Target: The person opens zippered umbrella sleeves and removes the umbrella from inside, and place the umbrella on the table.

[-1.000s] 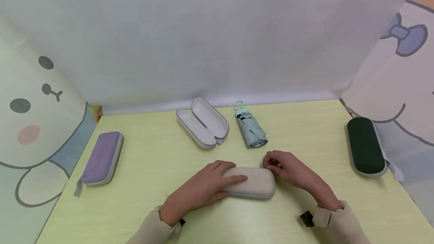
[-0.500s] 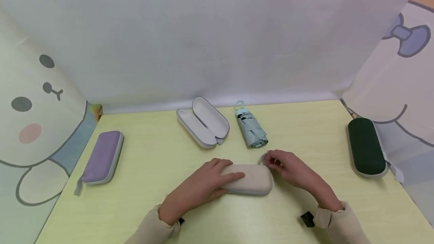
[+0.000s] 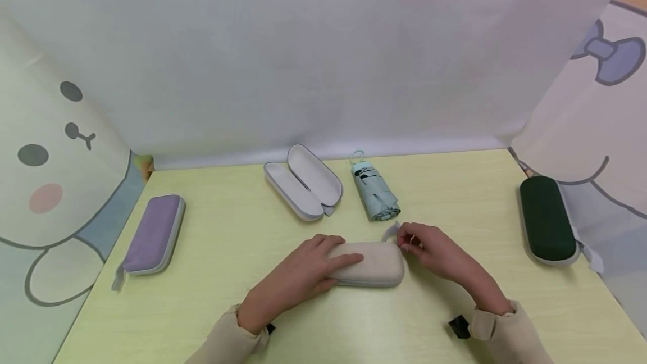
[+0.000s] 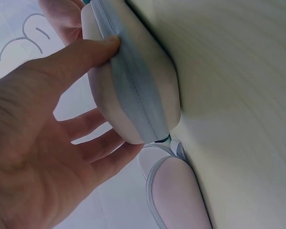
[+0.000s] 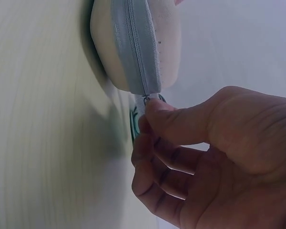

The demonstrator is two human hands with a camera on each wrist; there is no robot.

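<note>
A beige zippered glasses case (image 3: 381, 263) lies closed on the table between the two hands. My left hand (image 3: 308, 265) grips its left end, with the thumb on the grey zipper band (image 4: 133, 83) at the near side and the fingers over the top and far side. At the far right corner, my right hand (image 3: 427, 246) pinches the small zipper pull (image 5: 147, 99) between thumb and forefinger, its other fingers curled. A grey strap (image 3: 391, 231) sticks out behind the case beside the right fingertips.
Behind the hands, an open glasses case (image 3: 305, 187) with a pale lining lies next to a folded light-blue umbrella (image 3: 375, 192). A purple case (image 3: 154, 235) sits at the left and a dark green case (image 3: 548, 218) near the right edge. Cartoon-printed curtains enclose the table.
The beige case has slid slightly away and to the left under the left hand. More of the grey strap shows behind it. The right hand has shifted only a little.
</note>
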